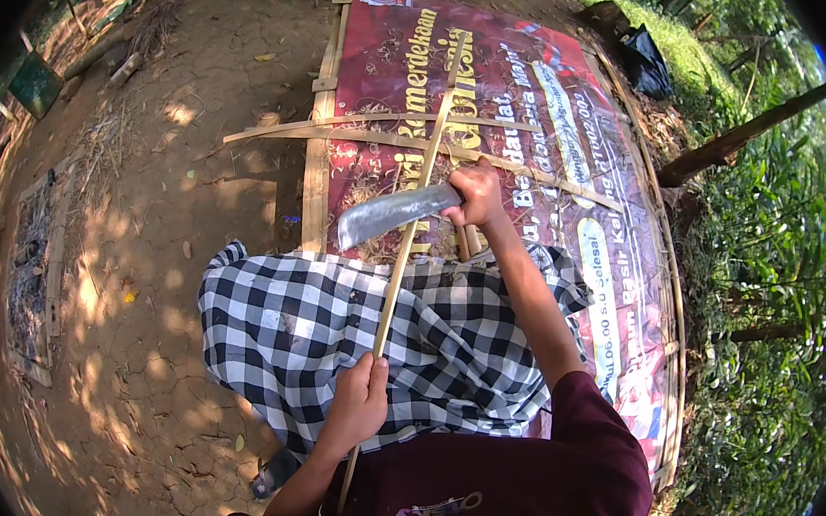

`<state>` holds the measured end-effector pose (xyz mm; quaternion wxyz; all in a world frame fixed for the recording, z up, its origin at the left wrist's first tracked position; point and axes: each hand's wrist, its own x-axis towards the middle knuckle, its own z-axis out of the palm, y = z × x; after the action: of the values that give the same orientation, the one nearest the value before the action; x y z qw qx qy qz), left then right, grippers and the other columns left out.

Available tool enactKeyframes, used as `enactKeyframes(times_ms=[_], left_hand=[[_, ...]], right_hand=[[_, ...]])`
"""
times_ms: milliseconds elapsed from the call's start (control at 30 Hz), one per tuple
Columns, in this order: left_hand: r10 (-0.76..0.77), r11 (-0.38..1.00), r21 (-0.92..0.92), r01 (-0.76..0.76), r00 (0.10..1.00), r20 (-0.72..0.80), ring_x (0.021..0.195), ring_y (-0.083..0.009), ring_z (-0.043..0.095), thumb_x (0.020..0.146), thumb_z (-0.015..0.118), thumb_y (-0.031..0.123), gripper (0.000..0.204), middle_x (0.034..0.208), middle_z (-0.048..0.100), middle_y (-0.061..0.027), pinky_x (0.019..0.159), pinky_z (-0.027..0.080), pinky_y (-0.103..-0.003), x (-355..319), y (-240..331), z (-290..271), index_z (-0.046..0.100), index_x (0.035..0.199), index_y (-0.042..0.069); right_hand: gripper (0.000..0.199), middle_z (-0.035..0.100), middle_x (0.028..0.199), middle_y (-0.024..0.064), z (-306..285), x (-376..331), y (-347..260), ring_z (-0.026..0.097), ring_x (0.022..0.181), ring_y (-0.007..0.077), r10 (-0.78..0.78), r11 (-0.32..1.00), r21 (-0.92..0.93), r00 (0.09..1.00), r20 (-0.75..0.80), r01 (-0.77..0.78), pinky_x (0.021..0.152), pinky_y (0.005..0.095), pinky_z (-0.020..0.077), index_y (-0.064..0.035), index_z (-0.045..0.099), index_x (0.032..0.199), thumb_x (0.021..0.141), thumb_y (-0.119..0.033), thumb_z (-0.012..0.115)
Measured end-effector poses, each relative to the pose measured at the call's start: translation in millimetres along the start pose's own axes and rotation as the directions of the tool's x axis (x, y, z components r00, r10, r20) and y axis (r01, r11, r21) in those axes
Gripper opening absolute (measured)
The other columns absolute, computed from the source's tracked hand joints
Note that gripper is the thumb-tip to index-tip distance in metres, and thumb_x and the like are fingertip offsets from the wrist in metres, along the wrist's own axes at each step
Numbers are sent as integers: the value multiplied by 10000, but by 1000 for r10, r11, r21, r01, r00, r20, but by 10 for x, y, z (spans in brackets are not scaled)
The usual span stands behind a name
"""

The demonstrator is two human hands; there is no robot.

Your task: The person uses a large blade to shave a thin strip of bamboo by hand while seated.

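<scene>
A low platform with a pale wooden frame (317, 202), covered by a glossy dark red printed banner (370, 50), carries the work, and the long, thin, pale tan strip of wood or bamboo (395, 288) slants over it, from near the platform's far edge back toward the person's body. The left hand (359, 400) is curled around the near part of this strip, fingers wrapped and thumb laid along it, above the black-and-white checked cloth (285, 313) that covers the person's lap. The right hand (476, 193) is closed in a fist around the handle end of a broad, grey metal knife (395, 217), whose blade points toward the platform's left edge and crosses over the strip; whether its edge touches the strip cannot be told. Just beyond the knife, two more flat tan strips (363, 137) lie across the banner, running under the long one, their left ends jutting past the platform's left edge. Thin curled shavings (382, 74) are scattered over the banner toward its far left corner. Outside the platform's far right corner sits a black plastic bag (646, 63), and cracked brown earth (153, 202) stretches along the left edge.
</scene>
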<state>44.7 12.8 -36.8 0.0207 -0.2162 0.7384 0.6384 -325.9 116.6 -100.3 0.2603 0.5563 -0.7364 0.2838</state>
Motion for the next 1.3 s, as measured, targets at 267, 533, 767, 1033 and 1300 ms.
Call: enactKeyframes(times_ms=[267, 533, 767, 1033, 1300], left_hand=[[33, 996, -85, -26, 997, 75, 461, -55, 408, 1031, 417, 192, 267, 543, 398, 21, 439, 357, -254, -106, -168, 65, 459, 823, 30], [-94, 990, -95, 103, 991, 96, 448, -150, 514, 1005, 467, 205, 298, 511, 484, -69, 449, 387, -320, -123, -101, -63, 483, 789, 1], [50, 999, 20, -49, 997, -62, 441, -172, 467, 987, 495, 162, 250, 515, 457, -101, 469, 347, -354, 8, -126, -191, 490, 807, -11], [183, 975, 152, -160, 971, -151, 494, -307, 559, 908, 580, 56, 116, 591, 546, -178, 499, 408, -355, 211, -165, -232, 603, 969, -40], [195, 924, 369, -96, 950, -243, 419, -267, 482, 894, 603, 25, 174, 561, 492, -193, 444, 368, -327, 185, -87, -303, 611, 1043, -64]], right_hand=[[469, 564, 539, 126, -92, 13, 280, 574, 498, 344, 340, 940, 55, 940, -31, -338, 488, 435, 426, -53, 601, 720, 830, -509, 626], [512, 562, 538, 173, -151, 7, 236, 598, 551, 361, 608, 794, -138, 780, 149, -593, 551, 446, 444, -13, 649, 762, 883, -505, 574], [563, 567, 506, 138, -39, -191, -179, 600, 509, 369, 505, 855, -46, 809, 301, -517, 522, 439, 473, -13, 665, 721, 889, -539, 555], [578, 591, 545, 120, -10, -247, -1425, 622, 520, 332, 111, 988, 54, 907, 406, -145, 496, 439, 467, -111, 696, 803, 744, -681, 619], [543, 638, 638, 181, 86, -346, -1146, 644, 619, 391, 375, 837, 131, 731, 569, -531, 602, 456, 515, -41, 695, 836, 854, -570, 574]])
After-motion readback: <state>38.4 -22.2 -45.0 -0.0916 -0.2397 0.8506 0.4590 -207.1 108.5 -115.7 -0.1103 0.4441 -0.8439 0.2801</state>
